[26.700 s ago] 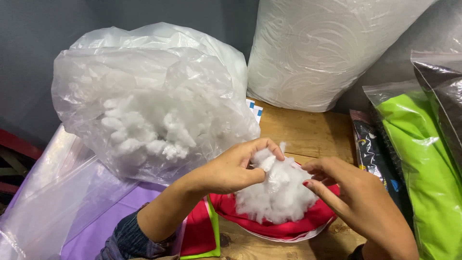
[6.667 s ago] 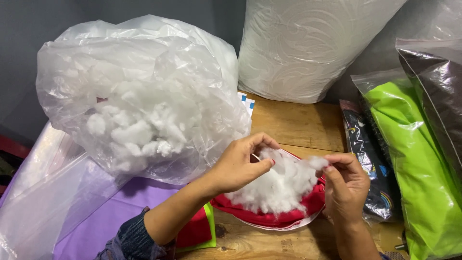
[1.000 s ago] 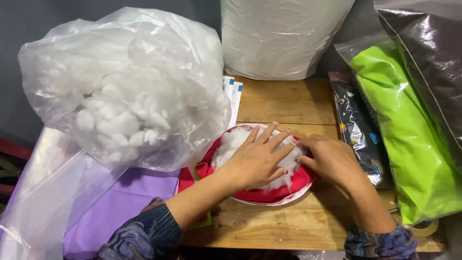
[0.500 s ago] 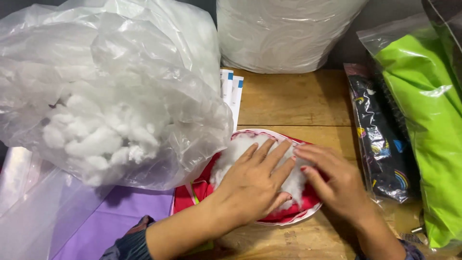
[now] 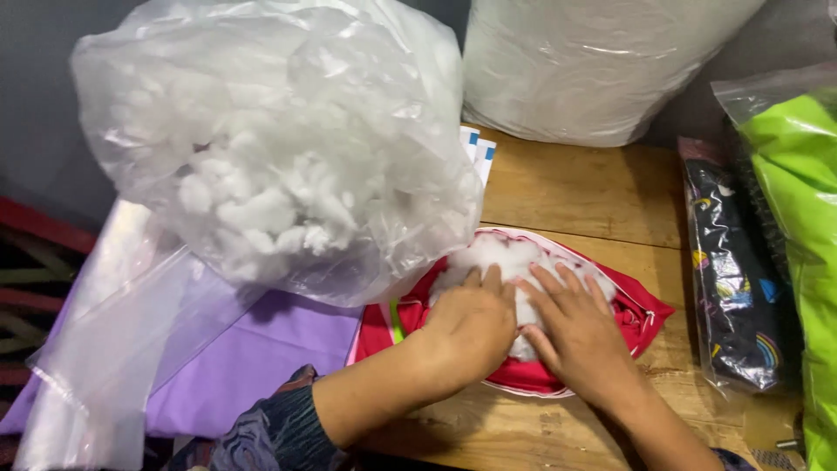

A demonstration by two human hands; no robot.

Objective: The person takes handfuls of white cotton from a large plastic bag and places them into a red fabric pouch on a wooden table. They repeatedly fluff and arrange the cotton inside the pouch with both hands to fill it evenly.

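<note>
On the white stuffing (image 5: 510,262) in the red cover (image 5: 641,316), left hand (image 5: 471,327) and right hand (image 5: 575,336) flat, fingers spread, no grip.

Under my hands, the red fabric cover (image 5: 641,314) is lying flat on the wooden desk (image 5: 575,187), its zippered opening gaping wide toward me. White fluffy stuffing (image 5: 506,257) is filling it and bulging out of the opening in a soft mound. A white zipper edge is running around the cover's rim. The cover is sitting just beside a big clear bag of the same white filling (image 5: 279,148).
</note>
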